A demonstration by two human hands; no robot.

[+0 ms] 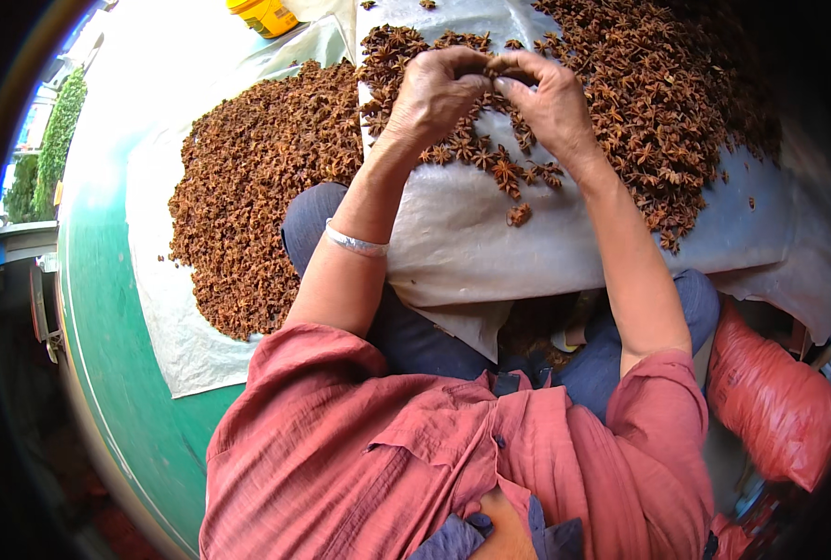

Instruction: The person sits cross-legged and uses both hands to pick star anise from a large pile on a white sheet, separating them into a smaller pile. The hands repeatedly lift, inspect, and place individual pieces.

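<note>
My left hand (440,94) and my right hand (545,101) meet fingertip to fingertip above a plastic sheet (485,238). Pinched between them is a small brown piece, partly hidden by the fingers, apparently star anise (491,72). Scattered star anise pods (506,175) lie under and just below the hands. To the right spreads a large heap of star anise (653,105). One lone pod (519,215) rests apart from the others, closer to my body.
A broad bed of smaller-looking brown pieces (268,161) covers another pale sheet (198,364) on a green surface (100,301) at the left. A yellow bucket (265,15) stands at the top. One red plastic bag (772,399) sits beyond my right knee.
</note>
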